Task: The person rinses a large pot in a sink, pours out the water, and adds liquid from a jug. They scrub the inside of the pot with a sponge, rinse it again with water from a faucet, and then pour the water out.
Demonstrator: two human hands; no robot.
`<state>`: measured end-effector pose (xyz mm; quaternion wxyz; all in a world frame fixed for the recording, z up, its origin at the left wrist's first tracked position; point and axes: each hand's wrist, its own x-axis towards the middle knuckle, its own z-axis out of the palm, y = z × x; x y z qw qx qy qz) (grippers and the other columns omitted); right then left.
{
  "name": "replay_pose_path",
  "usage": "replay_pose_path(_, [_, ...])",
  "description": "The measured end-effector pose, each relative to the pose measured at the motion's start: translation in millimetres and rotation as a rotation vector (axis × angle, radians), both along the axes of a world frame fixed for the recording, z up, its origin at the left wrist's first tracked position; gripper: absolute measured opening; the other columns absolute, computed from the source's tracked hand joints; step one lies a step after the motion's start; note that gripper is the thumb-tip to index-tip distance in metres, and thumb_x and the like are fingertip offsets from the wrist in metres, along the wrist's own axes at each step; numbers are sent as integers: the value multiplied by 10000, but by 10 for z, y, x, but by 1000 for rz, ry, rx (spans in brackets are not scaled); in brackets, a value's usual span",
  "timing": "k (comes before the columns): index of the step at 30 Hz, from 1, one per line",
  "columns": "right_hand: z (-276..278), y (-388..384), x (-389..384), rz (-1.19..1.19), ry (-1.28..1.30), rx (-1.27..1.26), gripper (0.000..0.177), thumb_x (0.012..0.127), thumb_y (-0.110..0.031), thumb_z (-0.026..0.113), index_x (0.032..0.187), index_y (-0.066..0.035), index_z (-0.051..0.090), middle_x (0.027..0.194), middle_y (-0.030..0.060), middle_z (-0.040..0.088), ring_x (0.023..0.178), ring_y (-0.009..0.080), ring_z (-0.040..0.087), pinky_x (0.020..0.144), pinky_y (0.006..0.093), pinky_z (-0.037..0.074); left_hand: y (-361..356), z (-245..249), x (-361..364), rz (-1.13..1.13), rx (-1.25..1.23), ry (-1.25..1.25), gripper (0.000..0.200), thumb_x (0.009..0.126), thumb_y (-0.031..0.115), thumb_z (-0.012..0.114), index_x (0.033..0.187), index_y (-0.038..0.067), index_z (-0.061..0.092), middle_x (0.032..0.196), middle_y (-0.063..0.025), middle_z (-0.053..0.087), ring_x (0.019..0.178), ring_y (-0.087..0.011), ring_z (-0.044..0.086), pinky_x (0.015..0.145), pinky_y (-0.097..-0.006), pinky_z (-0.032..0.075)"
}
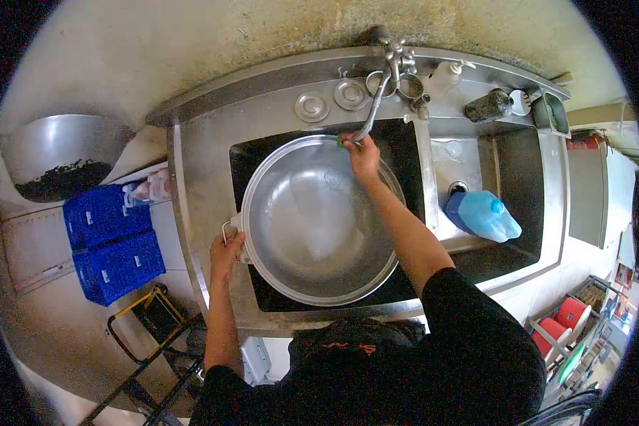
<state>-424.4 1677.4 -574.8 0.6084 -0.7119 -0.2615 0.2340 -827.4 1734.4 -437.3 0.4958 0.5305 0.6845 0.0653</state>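
Observation:
A large round steel wok-like pan (319, 220) rests tilted in the left basin of a steel sink (206, 163), with water pooled in it. My left hand (225, 254) grips the pan's side handle at its left rim. My right hand (363, 156) reaches over the pan's far rim and holds the end of the long tap spout (374, 106), where a small green piece shows at my fingers.
The right basin holds a blue plastic jug (484, 216) lying on its side. Round lids, a soap bottle (444, 77) and a dark scrubber (488, 106) sit on the back ledge. Blue crates (113, 241) and a big steel bowl (58, 155) stand to the left.

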Motion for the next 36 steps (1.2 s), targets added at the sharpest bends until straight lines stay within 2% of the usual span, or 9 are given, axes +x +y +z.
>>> replay_pose_path(5, [-250,-34,211,66,-198,-177,159,827,21,629,981,-11,606,890,102,698,827,158,660,760,306,515,22,-81,-109,-71,14,39,612,722,383,816,1114,-6,553,865,-56,597,745,-139,577,613,-275,478])
replay_pose_path(9, [277,-407,474,158,-204,-333,147,823,17,594,959,-36,611,849,137,684,788,181,670,700,323,516,-18,-173,-139,-37,51,-6,639,720,380,817,1145,-10,543,888,-69,606,784,-169,589,667,-308,491])
replay_pose_path(12, [-54,-292,413,143,-264,-187,130,823,19,611,942,-36,612,863,99,696,799,163,666,678,306,516,11,-268,-110,-144,148,-7,732,714,386,818,1221,-30,492,989,-130,596,905,-249,588,785,-366,487])
replay_pose_path(16, [83,181,-149,41,170,-3,148,839,16,620,957,-64,579,946,54,691,844,162,659,681,286,533,-26,-232,48,-360,589,293,852,713,362,815,1343,-27,395,1223,-230,498,1134,-369,500,965,-446,415])
replay_pose_path(20, [399,446,-369,74,550,177,189,828,-32,676,977,-66,564,933,60,670,823,169,654,653,290,550,25,7,283,-484,678,131,806,742,304,782,1375,-2,389,1345,-236,422,1230,-399,424,1056,-464,325])
replay_pose_path(23, [570,434,-303,168,646,112,222,810,-70,714,979,-49,573,895,71,664,776,166,652,612,300,568,201,-118,477,-1049,943,404,722,767,282,756,1360,27,433,1347,-184,453,1265,-380,399,1069,-451,310])
replay_pose_path(26, [787,266,-172,253,625,-89,243,789,-86,734,980,-39,593,889,78,667,756,180,655,620,317,587,173,-636,540,-1557,1123,575,667,805,435,675,1340,82,491,1365,-136,474,1269,-368,402,1085,-514,269])
replay_pose_path(29, [825,86,51,392,625,-211,232,798,-121,732,975,-29,615,897,85,666,762,193,658,625,333,597,-43,-661,770,-1829,24,992,789,796,560,599,1409,105,401,1458,-143,363,1381,-366,228,1147,-476,145])
replay_pose_path(36, [1020,-375,577,748,650,-395,305,810,-131,725,1050,-22,571,1033,108,661,917,204,657,743,355,591,-1304,-1630,539,-1765,-850,586,965,821,802,262,1497,117,197,1555,-142,174,1428,-361,156,1145,-543,110])
